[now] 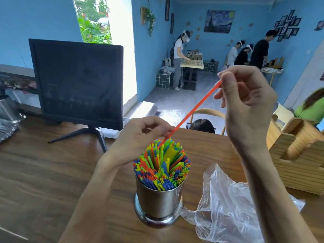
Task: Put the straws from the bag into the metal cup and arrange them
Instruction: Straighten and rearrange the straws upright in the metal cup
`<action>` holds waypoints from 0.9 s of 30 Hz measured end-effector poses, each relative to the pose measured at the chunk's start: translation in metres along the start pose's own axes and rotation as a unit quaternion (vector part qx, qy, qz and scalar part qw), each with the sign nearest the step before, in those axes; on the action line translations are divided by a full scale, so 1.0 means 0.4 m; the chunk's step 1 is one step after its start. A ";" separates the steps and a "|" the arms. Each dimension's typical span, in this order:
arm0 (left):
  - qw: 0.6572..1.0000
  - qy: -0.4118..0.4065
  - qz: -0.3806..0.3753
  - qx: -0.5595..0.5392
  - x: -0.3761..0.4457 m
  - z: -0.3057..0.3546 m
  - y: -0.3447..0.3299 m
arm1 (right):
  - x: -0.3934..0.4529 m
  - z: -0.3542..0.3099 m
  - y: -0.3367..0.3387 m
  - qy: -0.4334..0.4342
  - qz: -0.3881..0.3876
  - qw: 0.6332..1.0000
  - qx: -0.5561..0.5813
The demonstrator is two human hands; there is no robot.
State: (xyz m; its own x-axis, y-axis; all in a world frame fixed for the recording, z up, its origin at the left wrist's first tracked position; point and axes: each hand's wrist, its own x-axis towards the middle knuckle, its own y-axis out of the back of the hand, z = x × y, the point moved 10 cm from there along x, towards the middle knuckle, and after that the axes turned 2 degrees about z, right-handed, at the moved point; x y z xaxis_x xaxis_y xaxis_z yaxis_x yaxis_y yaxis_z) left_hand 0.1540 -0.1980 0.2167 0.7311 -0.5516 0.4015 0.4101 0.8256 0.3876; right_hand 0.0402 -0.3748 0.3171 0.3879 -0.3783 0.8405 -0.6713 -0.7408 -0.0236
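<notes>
Metal cup point(158, 202) sits right in front of me on the wooden table point(43, 181), packed with mixed-colour straws point(162, 165), so loading looks almost done. Plastic bag point(226, 207) lies crumpled just right of the cup and looks empty. My right hand point(245, 100) pinches the top of one orange straw point(191, 113), tip down among the bundle, while my left hand point(140, 135) pinches it low; evening up the bundle is likely what's left.

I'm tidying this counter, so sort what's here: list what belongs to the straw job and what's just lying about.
Belongs to the job:
orange straw, pinched by right hand and left hand
metal cup
straws in it
plastic bag

Just lying about:
monitor
wooden holder
</notes>
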 end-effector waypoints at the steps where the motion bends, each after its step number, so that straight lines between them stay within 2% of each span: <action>1: 0.999 0.000 -0.009 -0.036 -0.005 0.006 0.008 | -0.004 0.012 0.013 -0.009 0.018 1.000 0.012; 3: 0.995 0.011 -0.028 -0.095 -0.020 0.006 0.019 | -0.020 0.043 0.028 -0.034 0.044 0.998 0.030; 7: 0.982 0.041 -0.009 -0.182 -0.044 -0.017 0.068 | -0.083 0.126 0.030 -0.118 0.076 0.986 0.085; 11: 0.982 0.060 -0.035 -0.176 -0.067 -0.030 0.094 | -0.149 0.195 0.017 -0.189 0.092 0.970 0.119; 13: 0.985 0.057 -0.013 -0.163 -0.075 -0.034 0.113 | -0.174 0.216 0.010 -0.211 0.100 0.964 0.131; 15: 0.984 0.048 0.049 -0.167 -0.080 -0.033 0.148 | -0.195 0.231 0.000 -0.230 0.093 0.959 0.138; 16: 0.977 0.039 0.094 -0.187 -0.081 -0.034 0.174 | -0.206 0.236 -0.008 -0.239 0.077 0.959 0.133; 18: 0.942 0.006 0.172 -0.289 -0.079 -0.030 0.219 | -0.230 0.237 -0.041 -0.247 0.008 0.964 0.103; 20: 0.900 -0.026 0.215 -0.379 -0.074 -0.021 0.234 | -0.260 0.225 -0.083 -0.229 -0.086 0.968 0.053; 21: 0.892 -0.038 0.227 -0.390 -0.070 -0.011 0.229 | -0.273 0.219 -0.099 -0.210 -0.125 0.969 0.019; 24: 0.906 -0.065 0.232 -0.348 -0.059 0.021 0.195 | -0.294 0.201 -0.131 -0.148 -0.203 0.965 -0.073; 27: 0.930 -0.107 0.209 -0.281 -0.053 0.067 0.162 | -0.301 0.200 -0.145 -0.142 -0.251 0.953 -0.088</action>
State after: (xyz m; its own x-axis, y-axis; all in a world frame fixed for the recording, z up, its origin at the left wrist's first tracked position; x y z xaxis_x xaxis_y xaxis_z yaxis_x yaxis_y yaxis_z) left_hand 0.1504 -0.1361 0.2555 0.7906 -0.1293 0.5985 0.3783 0.8718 -0.3113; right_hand 0.0828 -0.3306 0.1739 0.8269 -0.1539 0.5409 -0.4420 -0.7726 0.4558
